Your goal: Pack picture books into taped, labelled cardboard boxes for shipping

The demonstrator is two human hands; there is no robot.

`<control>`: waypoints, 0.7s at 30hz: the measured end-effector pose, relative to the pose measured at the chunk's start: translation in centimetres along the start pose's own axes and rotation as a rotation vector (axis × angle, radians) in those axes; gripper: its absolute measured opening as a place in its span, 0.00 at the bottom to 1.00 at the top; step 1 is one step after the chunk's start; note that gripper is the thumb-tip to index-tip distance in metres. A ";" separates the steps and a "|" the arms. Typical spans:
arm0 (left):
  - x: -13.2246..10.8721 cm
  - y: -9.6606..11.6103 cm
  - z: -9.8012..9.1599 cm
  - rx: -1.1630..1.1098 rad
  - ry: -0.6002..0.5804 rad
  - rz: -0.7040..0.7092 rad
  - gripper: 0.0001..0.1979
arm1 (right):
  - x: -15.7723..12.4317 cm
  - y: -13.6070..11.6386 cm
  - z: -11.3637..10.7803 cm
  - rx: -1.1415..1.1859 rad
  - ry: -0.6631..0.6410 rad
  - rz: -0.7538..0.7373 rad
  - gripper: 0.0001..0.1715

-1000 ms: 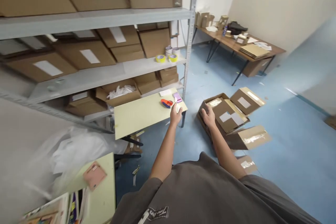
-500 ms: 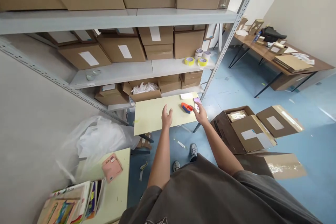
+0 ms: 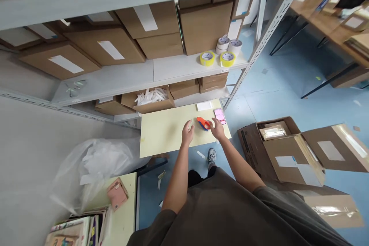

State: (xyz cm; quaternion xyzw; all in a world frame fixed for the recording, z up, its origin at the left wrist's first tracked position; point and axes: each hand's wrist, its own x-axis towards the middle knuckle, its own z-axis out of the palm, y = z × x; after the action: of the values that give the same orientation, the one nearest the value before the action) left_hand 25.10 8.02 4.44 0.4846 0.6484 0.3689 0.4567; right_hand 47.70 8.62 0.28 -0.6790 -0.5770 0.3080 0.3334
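My left hand (image 3: 187, 134) hovers over the pale yellow table (image 3: 161, 134) with its fingers loosely spread, holding nothing. My right hand (image 3: 216, 128) is beside it, fingers apart, close to an orange tape dispenser (image 3: 203, 123) that lies on the table. A pink phone (image 3: 220, 115) and a white slip of paper (image 3: 204, 106) lie just past the dispenser, near the table's far right corner.
Grey shelving (image 3: 173, 70) behind the table holds cardboard boxes and several tape rolls (image 3: 220, 54). Open cardboard boxes (image 3: 285, 150) stand on the blue floor to the right. A plastic bag (image 3: 98, 165) lies at the left, and a nearer desk (image 3: 123, 215) carries books and a pink case.
The view has turned left from the floor boxes to the yellow table. My right hand left the box and came to the tape dispenser; my left hand moved over the table's middle.
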 end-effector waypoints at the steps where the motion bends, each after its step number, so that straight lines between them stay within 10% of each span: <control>1: 0.6 -0.3 0.5 0.016 -0.017 -0.010 0.23 | 0.6 0.5 0.7 -0.015 -0.026 0.017 0.28; 12: 4.7 -5.8 3.1 0.050 -0.053 -0.173 0.19 | 1.5 4.8 9.1 -0.172 -0.352 0.123 0.31; 21: 4.7 -8.5 0.6 0.003 -0.140 -0.196 0.18 | 4.5 4.6 12.4 -0.238 -0.326 0.358 0.21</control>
State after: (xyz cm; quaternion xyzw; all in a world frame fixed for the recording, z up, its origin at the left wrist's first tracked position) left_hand 22.67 10.42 -4.65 0.4440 0.6598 0.2870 0.5340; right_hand 41.10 13.76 -10.87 -0.7461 -0.5258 0.3975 0.0941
